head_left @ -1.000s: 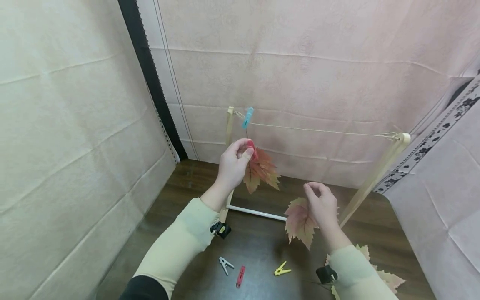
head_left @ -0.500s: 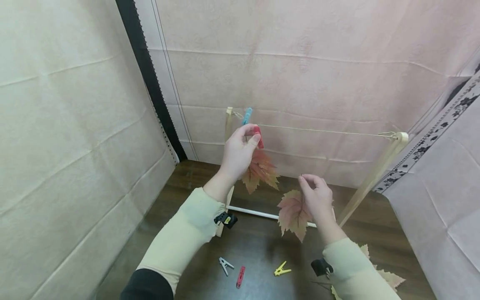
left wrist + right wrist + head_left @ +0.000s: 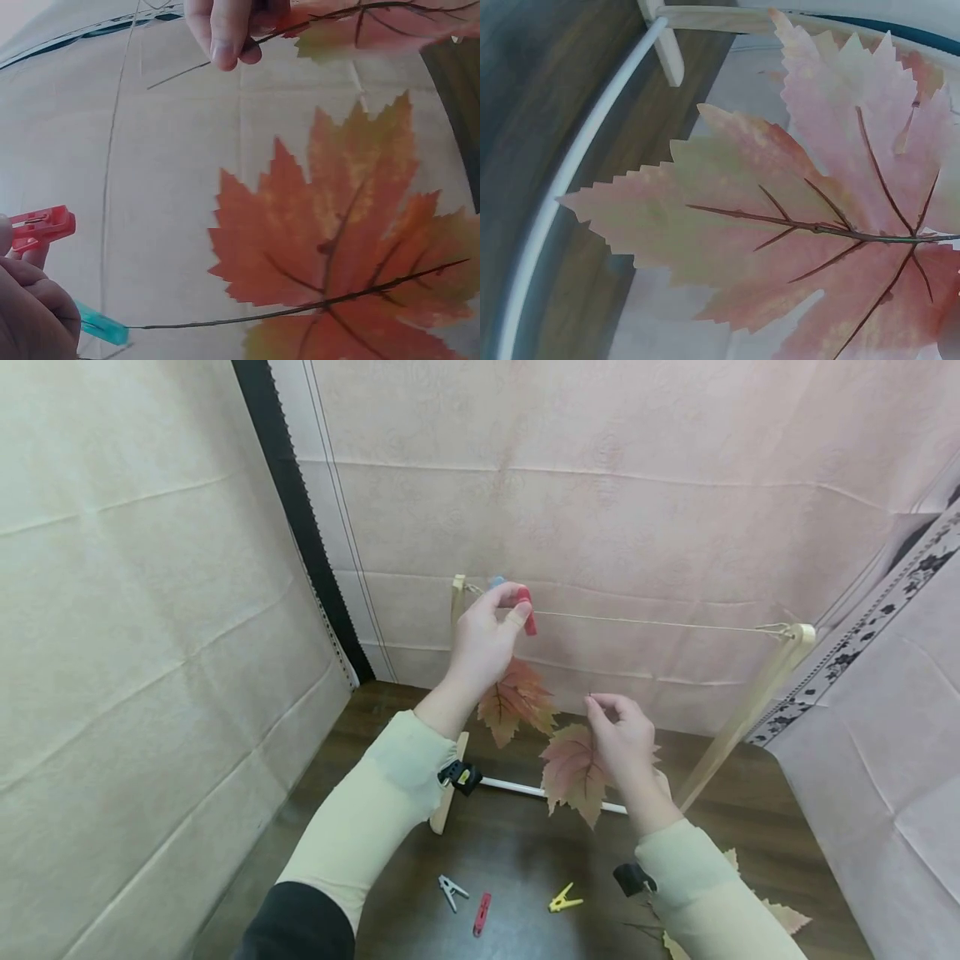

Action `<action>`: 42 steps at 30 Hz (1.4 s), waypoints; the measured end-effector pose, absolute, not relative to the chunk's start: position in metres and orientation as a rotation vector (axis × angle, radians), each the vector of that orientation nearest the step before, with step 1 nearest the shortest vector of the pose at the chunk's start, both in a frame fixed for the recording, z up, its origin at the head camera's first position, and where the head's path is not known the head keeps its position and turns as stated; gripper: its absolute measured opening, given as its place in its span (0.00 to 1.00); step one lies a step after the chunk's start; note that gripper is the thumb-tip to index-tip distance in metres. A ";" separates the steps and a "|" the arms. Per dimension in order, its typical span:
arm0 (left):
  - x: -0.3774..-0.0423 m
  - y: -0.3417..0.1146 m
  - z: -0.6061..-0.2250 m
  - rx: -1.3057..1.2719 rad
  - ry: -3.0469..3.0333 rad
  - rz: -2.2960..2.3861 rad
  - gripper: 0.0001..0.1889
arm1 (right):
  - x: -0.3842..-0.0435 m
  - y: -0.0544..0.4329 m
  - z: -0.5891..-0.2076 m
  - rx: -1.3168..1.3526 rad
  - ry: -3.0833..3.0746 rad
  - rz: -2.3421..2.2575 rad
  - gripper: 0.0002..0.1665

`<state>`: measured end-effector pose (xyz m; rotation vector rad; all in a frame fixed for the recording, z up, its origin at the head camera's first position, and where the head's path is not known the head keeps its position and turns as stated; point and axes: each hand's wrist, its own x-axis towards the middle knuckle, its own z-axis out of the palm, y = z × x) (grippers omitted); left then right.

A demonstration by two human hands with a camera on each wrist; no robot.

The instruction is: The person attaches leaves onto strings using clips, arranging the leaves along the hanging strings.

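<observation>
My left hand (image 3: pixel 483 635) pinches a red clothespin (image 3: pixel 528 612) close to the string (image 3: pixel 645 622), just right of a blue clothespin (image 3: pixel 103 325) clipped there. From the blue clothespin an orange-red maple leaf (image 3: pixel 517 700) hangs by its stem, partly behind my left hand in the head view. My right hand (image 3: pixel 624 739) pinches the thin stem of a second, pinkish maple leaf (image 3: pixel 576 768), lower and to the right. In the left wrist view this leaf's stem tip (image 3: pixel 176 77) points toward the string, apart from it. The pinkish leaf fills much of the right wrist view (image 3: pixel 802 225).
The string runs between two wooden posts (image 3: pixel 738 718), joined low down by a white rod (image 3: pixel 513 787). On the dark table lie a grey clothespin (image 3: pixel 452 892), a red clothespin (image 3: pixel 482 915) and a yellow clothespin (image 3: pixel 564 898). More leaves (image 3: pixel 783 914) lie at the right, partly under my sleeve.
My left hand has risen with the red clothespin to string height, covering most of the blue clothespin. My right hand has moved left and up with the pinkish leaf, nearer the hanging one.
</observation>
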<state>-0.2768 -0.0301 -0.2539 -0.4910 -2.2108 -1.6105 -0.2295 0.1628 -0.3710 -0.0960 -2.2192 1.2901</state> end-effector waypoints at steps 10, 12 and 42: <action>-0.285 -0.025 -0.227 -0.467 -2.328 -1.387 0.12 | -0.237 0.142 -0.351 -0.010 -2.260 1.229 0.12; -0.287 -0.024 -0.226 -0.464 -2.343 -1.378 0.12 | -0.239 0.138 -0.347 -0.012 -2.281 1.215 0.12; -0.299 -0.012 -0.230 -0.469 -2.466 -1.205 0.13 | -0.278 0.102 -0.313 -0.044 -2.335 1.405 0.13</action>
